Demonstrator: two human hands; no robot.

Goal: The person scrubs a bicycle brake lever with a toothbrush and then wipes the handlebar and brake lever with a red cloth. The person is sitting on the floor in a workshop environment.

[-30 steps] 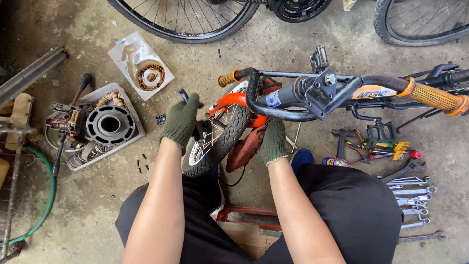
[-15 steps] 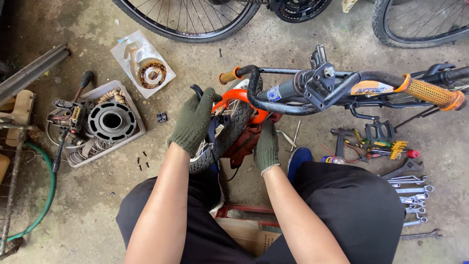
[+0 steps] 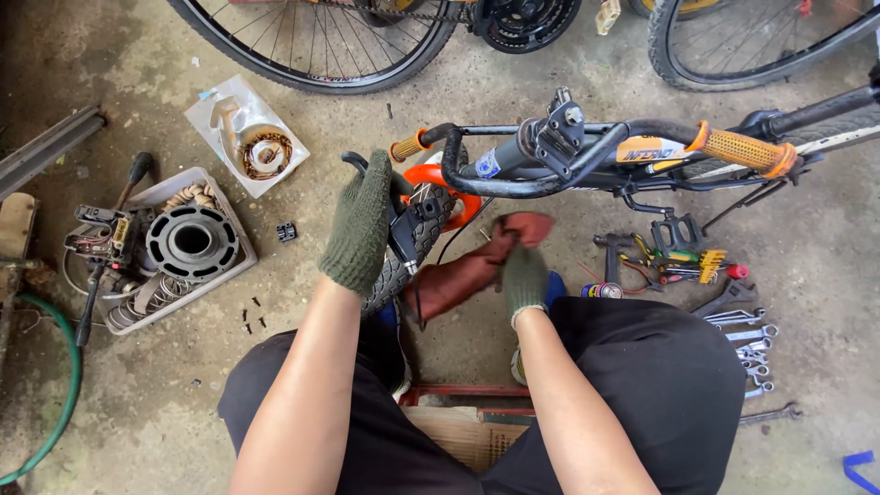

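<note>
A small bicycle lies in front of me, with an orange mudguard (image 3: 456, 186) and a black handlebar (image 3: 541, 174) that has orange grips. Its knobbly front tyre (image 3: 401, 268) points toward my knees. My left hand (image 3: 357, 225), in a green knit glove, lies over the top of the tyre with its fingers reaching up toward a black brake lever (image 3: 353, 161). My right hand (image 3: 524, 280), also gloved, grips a reddish-brown rag (image 3: 472, 268) just right of the tyre, low near the floor.
A white tray (image 3: 240, 266) of engine parts sits on the concrete at left, with a bagged coil (image 3: 261, 151) behind it. Wrenches (image 3: 752, 348), screwdrivers (image 3: 683, 261) and a spray can (image 3: 600, 291) lie at right. Two large bicycle wheels (image 3: 312, 46) stand at the top, and a green hose (image 3: 64, 367) runs far left.
My left hand has slid up along the tyre and stretched out. My right hand has come off the wheel, moving down and right with the rag.
</note>
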